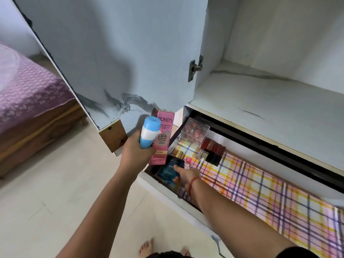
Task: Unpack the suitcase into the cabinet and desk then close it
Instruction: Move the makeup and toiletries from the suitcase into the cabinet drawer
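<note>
While in left grip, bottle (and carton)

Pink BB cream box looked glossy cardboard; blue-white bottle smooth plastic; door hinge was metal; lipstick organiser clear plastic.

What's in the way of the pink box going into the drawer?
Nothing closes it off: the drawer is open. Straight below the pink box, though, the right hand holds a dark blue box. The checked liner further right lies bare.
</note>
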